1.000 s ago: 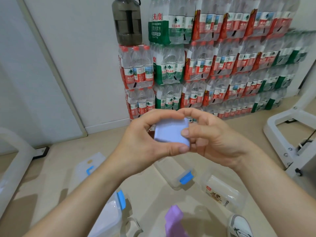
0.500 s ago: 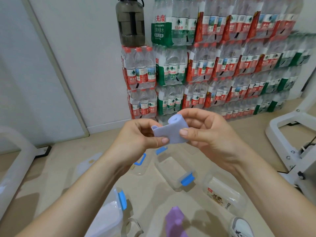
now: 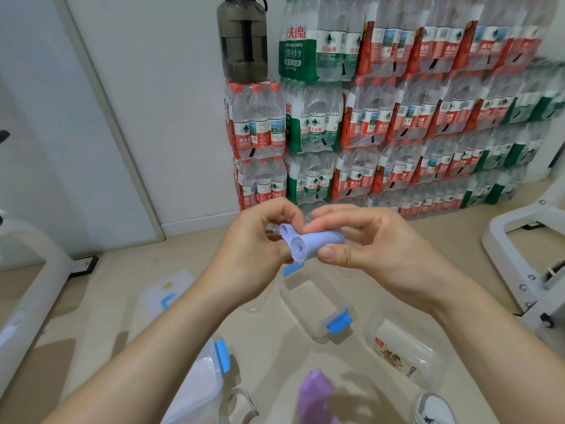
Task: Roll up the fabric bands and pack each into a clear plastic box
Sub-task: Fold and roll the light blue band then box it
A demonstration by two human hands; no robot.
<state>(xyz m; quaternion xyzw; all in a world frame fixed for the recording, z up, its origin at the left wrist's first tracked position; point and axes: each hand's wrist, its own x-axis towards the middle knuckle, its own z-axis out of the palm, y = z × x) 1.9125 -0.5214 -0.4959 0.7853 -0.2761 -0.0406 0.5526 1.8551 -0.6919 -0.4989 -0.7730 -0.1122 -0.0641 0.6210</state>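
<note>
Pinching rolled blue band (image 3: 308, 244): left hand (image 3: 253, 249), right hand (image 3: 382, 252), fingers (image 3: 333, 254) curled round it | purple band (image 3: 316, 396) cut off below

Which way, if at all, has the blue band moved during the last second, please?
No, hardly: the blue band stays in the air over the blue-latched clear box, only turned so its rolled end faces the camera.

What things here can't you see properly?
Head view only:
The blue band: its far end hides inside the right hand; the left hand covers its loose tail.
The purple band: cut off by the bottom edge.
The clear box: the left forearm covers it; contents unclear.
</note>
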